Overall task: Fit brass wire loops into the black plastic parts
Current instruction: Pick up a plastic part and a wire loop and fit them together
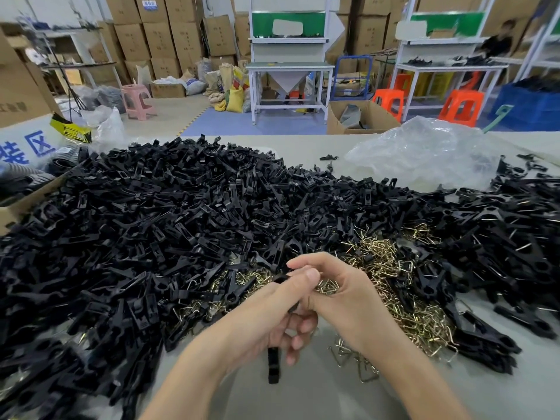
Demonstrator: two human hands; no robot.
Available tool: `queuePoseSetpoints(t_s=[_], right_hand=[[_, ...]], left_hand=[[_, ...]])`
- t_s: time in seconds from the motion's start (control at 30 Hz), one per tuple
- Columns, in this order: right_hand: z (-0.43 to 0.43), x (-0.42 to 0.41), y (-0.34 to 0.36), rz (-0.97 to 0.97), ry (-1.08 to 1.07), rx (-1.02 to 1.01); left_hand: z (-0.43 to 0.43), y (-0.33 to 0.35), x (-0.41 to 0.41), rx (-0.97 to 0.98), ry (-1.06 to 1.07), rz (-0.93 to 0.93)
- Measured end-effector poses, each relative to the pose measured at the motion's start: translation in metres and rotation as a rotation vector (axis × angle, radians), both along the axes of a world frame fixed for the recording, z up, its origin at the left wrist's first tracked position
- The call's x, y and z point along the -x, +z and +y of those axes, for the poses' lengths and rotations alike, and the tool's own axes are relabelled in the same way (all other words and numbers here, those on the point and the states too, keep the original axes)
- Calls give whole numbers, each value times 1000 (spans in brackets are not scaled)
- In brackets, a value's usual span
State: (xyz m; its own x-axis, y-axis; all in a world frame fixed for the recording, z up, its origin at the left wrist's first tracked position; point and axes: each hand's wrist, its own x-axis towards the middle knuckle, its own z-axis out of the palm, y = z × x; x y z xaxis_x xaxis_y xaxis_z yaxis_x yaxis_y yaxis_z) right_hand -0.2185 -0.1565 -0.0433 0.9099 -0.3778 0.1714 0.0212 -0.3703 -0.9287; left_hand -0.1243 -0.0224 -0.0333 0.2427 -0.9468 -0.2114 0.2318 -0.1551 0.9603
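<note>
A single black plastic part (273, 366) is gripped in the left hand (269, 319) at the lower centre of the frame, its lower end sticking out beneath the curled fingers while its upper end is largely covered by the thumb. The right hand (345, 304) is pressed against the left from the right side, its fingers curled round a small bunch of brass wire loops (327, 287) held in the palm; whether a loop is seated in the part cannot be told. Just below the right wrist a few loose loops (357, 359) lie on the grey tabletop (303, 401). Behind and to the right of the hands a heap of brass wire loops (381, 262) is spread, hemmed in by black parts. A large heap of black plastic parts (181, 213) fills the middle of the frame from the left edge to the right edge. A crumpled clear plastic bag (424, 150) lies at the upper right of the tabletop, and an open cardboard box (12, 210) is seen at the left edge. Further back, on the floor, a white workbench (289, 68), orange stools (389, 100), a pink stool (138, 100) and stacked cartons (157, 34) are visible, with a person (500, 40) at the upper right.
</note>
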Motion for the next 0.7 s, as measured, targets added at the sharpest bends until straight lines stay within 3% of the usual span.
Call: queuePoseSetpoints(t_s=[0.3,0.43,0.7], right_hand=[[1,4,5,-39,-3,61],[1,1,3,-78,9,225],[0,-1,-1,-90,9,163]], left_hand=[[-1,3,6,89,90,-32],[-2,3,4,111,115,-108],[-7,-7,1,76,272,-145]])
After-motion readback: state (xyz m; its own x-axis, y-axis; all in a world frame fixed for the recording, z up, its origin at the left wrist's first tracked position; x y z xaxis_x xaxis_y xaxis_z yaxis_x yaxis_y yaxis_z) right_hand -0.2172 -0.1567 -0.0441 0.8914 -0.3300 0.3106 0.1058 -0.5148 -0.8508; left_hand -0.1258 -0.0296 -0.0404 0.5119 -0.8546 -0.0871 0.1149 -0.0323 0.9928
